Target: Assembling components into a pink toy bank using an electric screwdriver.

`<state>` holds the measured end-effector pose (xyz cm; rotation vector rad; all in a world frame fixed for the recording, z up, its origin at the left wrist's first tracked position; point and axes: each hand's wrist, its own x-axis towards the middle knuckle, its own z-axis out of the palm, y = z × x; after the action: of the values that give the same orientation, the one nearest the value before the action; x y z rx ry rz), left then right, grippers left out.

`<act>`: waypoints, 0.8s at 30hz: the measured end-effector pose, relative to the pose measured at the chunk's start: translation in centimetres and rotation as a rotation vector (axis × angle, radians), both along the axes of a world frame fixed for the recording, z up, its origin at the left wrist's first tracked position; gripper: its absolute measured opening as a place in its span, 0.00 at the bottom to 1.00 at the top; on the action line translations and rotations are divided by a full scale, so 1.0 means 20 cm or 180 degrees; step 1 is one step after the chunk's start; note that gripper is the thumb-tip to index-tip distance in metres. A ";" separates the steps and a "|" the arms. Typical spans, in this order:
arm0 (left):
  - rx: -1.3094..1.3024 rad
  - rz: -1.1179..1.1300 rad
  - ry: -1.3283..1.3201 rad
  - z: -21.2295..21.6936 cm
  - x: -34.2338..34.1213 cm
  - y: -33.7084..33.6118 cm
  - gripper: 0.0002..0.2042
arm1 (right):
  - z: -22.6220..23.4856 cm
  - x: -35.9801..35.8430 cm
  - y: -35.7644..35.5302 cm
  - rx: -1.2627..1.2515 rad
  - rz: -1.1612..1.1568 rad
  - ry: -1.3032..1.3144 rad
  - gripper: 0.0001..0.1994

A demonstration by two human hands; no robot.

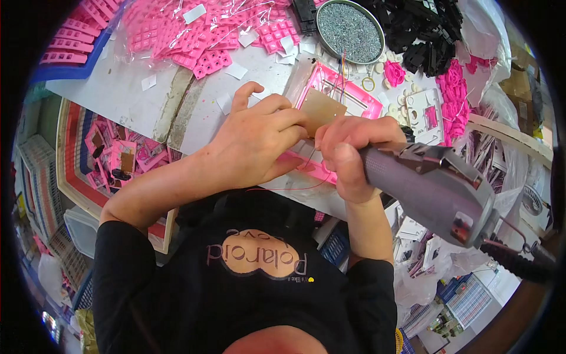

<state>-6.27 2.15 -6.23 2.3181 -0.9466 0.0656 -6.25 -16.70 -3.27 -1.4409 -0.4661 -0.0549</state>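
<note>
My right hand is closed round a grey electric screwdriver, which lies slanted with its cord end toward the lower right. Its tip is hidden behind my fingers, over a pink plastic casing. A tan board sits in the casing, with thin coloured wires running across it. My left hand grips the casing's near left side, thumb low and fingertips at the board, one finger raised. A thin red wire loops out toward me.
A round tin of small screws stands behind the casing. Pink moulded parts are heaped at the back left, black parts at the back right. Pink pieces and a white plate lie right. A basket of pink assemblies is left.
</note>
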 end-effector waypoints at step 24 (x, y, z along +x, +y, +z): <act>-0.0694 -0.0004 0.0446 0.01 -0.02 -0.05 0.09 | 0.24 -0.01 -0.10 0.0998 0.0444 0.0102 0.20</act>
<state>-6.64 1.22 -6.03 2.0924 -0.8275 0.0051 -6.44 -18.72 1.57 -1.0981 -0.5066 0.0069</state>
